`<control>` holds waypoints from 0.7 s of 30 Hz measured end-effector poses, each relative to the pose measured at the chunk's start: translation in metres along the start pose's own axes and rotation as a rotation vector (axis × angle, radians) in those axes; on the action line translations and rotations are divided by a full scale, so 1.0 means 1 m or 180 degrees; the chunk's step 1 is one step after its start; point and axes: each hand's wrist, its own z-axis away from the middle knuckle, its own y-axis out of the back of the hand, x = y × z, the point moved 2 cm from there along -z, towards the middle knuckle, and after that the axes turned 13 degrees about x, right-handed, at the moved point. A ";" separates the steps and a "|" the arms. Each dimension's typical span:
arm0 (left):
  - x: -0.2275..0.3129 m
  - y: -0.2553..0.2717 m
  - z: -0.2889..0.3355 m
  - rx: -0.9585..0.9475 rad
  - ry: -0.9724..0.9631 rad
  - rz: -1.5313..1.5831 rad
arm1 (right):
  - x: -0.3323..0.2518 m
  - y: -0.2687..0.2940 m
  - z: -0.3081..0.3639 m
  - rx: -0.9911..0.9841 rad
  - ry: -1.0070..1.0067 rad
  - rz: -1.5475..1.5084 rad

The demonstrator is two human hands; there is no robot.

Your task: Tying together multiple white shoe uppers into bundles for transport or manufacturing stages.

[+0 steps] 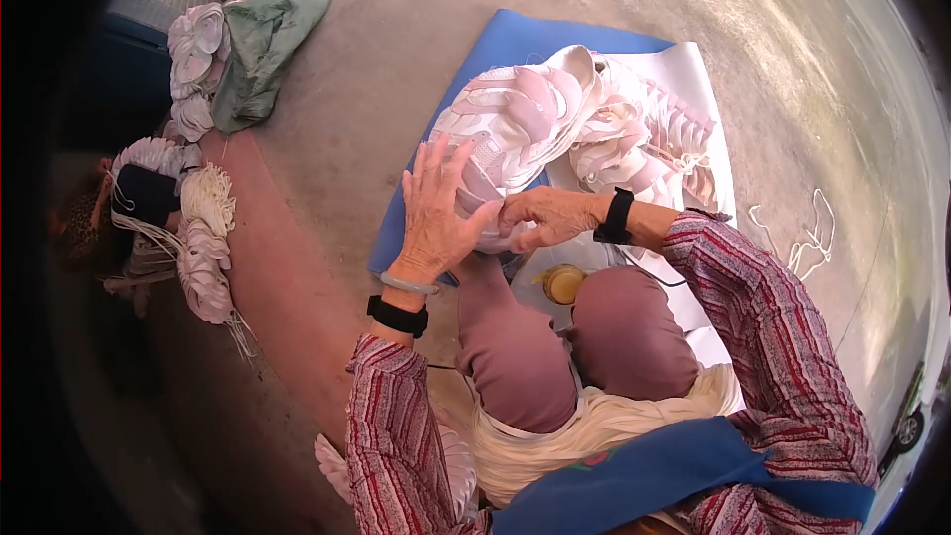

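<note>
The bare grey concrete floor [416, 30] fills most of the view, with a reddish-brown raised kerb [287, 277] running along its left side. On the floor lies a blue rectangular mat [515, 40], and over its right part a white sheet [693, 69]. On these rests a big heap of white and pale pink shoe-upper pieces [594, 119], cut in strips and loops. A rumpled green cloth [263, 40] lies far off at the upper left, beside more stacked white pieces [193, 50]; another stack [203, 258] sits on the kerb. A bundle of cream-white string [594, 421] lies across the person's lap. A small round yellowish container [563, 283] stands between the knees.

The left hand [434, 213] is spread, fingers fanned upward, its palm pressed against the near side of one white and pink shoe upper [505, 134] at the heap's left end. The right hand [545, 218] is curled, fingers drawn together just beneath that upper, touching the left thumb; what it pinches I cannot tell.
</note>
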 end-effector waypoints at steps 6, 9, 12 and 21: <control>-0.008 -0.011 0.018 -0.0397 -0.0040 0.0037 | -0.017 0.048 0.016 0.1355 -0.0760 -0.1025; -0.009 0.006 0.039 0.0063 -0.0100 0.0306 | -0.008 0.102 0.027 0.3075 -0.0676 -0.0221; -0.017 0.011 0.055 0.0256 0.0112 0.0444 | 0.027 0.108 0.015 0.3085 -0.0679 0.0542; -0.008 0.021 0.073 0.0288 0.0027 0.0527 | 0.012 0.092 0.012 0.2452 -0.1046 0.0525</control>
